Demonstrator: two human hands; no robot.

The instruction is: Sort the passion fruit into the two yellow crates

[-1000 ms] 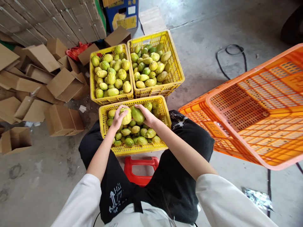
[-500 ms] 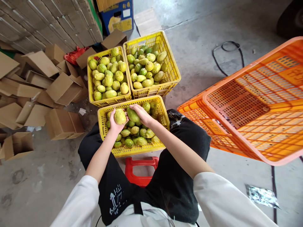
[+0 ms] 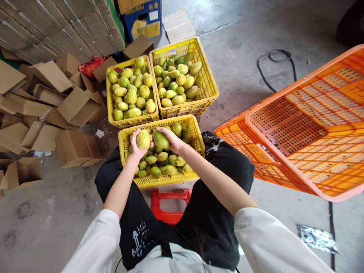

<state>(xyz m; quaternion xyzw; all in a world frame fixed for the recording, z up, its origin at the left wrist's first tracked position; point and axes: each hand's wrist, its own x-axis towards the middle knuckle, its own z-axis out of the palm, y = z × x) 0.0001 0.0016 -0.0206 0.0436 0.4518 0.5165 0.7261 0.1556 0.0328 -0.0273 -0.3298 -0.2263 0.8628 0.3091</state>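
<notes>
Open cardboard boxes [image 3: 76, 106] lie jumbled over the left of the frame, with strapped stacks of cardboard [image 3: 57, 26] above them at the upper left. A red plastic bag [image 3: 92, 67] sits among them, and a blue carton [image 3: 146, 21] stands at the top, left of centre. On the right, a large orange crate [image 3: 244, 131] lies tipped with its open mouth turned toward the lower right, close beside the person's right knee [image 3: 234, 157]. A black cable [image 3: 263, 74] loops on the floor at the upper right; a silvery packet [image 3: 317, 239] lies at the lower right. A red plastic stool [image 3: 167, 218] shows between the legs.

The near yellow crate [image 3: 166, 182], mid-frame, holds many green and yellowish fruits [image 3: 156, 171]. Just above it in the frame, a left back crate [image 3: 133, 122] and a right back crate [image 3: 188, 108] stand side by side, both well filled with similar fruit.

Over the near crate, the left hand [image 3: 138, 151] grasps a yellow fruit [image 3: 143, 139], and the right hand [image 3: 174, 141] grips a greener fruit [image 3: 161, 139] beside it.
</notes>
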